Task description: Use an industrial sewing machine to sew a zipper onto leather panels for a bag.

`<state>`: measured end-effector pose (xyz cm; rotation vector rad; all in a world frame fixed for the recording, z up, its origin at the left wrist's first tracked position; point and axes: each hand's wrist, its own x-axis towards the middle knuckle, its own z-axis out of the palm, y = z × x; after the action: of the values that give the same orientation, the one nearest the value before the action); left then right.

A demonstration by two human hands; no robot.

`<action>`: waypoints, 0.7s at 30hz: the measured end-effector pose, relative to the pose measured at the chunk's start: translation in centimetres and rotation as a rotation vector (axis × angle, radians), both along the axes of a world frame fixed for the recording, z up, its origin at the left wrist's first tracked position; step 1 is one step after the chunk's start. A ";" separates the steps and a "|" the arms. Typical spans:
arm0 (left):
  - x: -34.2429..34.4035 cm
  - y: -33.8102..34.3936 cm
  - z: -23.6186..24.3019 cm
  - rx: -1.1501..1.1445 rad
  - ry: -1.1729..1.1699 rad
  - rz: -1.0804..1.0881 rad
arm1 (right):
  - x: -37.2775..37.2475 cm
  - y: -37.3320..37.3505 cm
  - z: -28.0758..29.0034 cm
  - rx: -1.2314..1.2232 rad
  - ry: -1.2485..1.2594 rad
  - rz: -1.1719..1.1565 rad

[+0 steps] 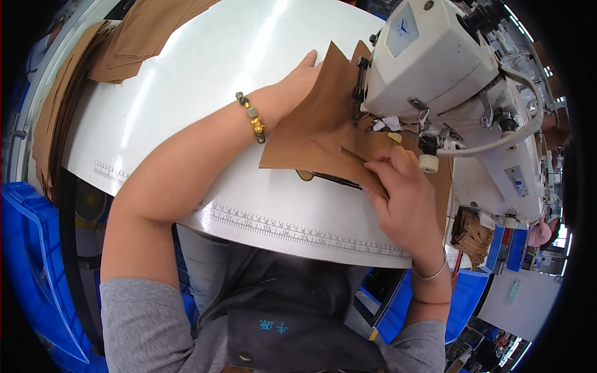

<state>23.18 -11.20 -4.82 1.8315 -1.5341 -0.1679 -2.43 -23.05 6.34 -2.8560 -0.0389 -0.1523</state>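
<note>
The right hand's fingers pinch the brown piece; beyond it, the half-hidden left hand's grip is unclear. Past the right fingers, under the sewing machine, work looks unfinished; brown stacks lie far left, perhaps untouched.

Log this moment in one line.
left hand: partly hidden behind cloth | right hand: gripping cloth | cloth: brown, partly under machine head | brown stack: table's left
</note>
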 end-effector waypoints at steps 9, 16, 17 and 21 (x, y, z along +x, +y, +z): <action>0.3 1.0 2.8 -0.065 -0.129 0.012 | -0.4 1.0 -2.0 -0.251 -0.081 0.131; 0.0 0.8 3.7 0.020 -0.262 0.119 | 1.0 -0.5 -2.3 -0.267 -0.116 0.127; 0.0 0.8 3.8 0.083 -0.340 0.141 | 1.1 -0.5 -2.3 -0.244 -0.091 0.097; -0.2 0.3 3.4 -0.138 -0.135 0.130 | 1.4 -0.4 -2.3 -0.288 -0.118 0.120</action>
<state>22.96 -10.87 -1.43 1.8560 -1.4721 0.1227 -0.99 -23.49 4.00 -3.1160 -0.2764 -0.3138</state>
